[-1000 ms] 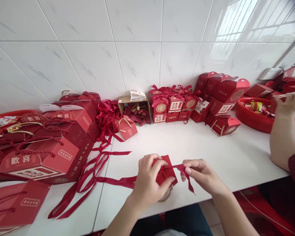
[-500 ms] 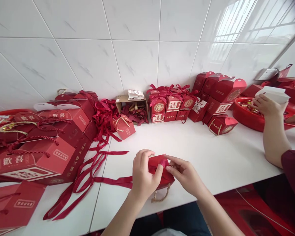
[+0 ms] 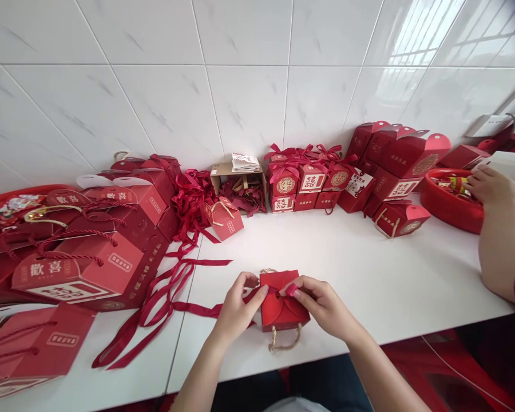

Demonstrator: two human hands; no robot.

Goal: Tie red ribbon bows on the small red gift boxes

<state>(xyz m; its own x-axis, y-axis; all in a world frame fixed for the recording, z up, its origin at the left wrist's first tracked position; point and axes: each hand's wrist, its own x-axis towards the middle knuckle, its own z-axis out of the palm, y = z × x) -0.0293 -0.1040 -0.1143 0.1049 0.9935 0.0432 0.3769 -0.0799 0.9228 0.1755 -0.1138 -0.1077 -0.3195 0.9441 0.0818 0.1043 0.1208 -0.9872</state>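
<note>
A small red box [image 3: 285,315] with twisted rope handles lies on the white table in front of me, its folded flaps facing up. A dark red ribbon [image 3: 197,309] runs from the left across the table to the top of the box. My left hand [image 3: 242,303] pinches the ribbon at the box's left side. On the right, my right hand [image 3: 320,300] holds a short looped end of the ribbon between thumb and fingers, just over the flaps.
Large red boxes [image 3: 77,266] crowd the left. Tangled ribbons [image 3: 193,200], an open carton [image 3: 239,171] and bow-tied boxes [image 3: 312,178] line the wall. At the right, a person's hand [image 3: 498,186] holds a white box by a red basin [image 3: 450,212].
My left hand has moved left off the box, drawing the ribbon out, so more of the flaps shows. The view has shifted slightly left. The other person's hand still holds the white box.
</note>
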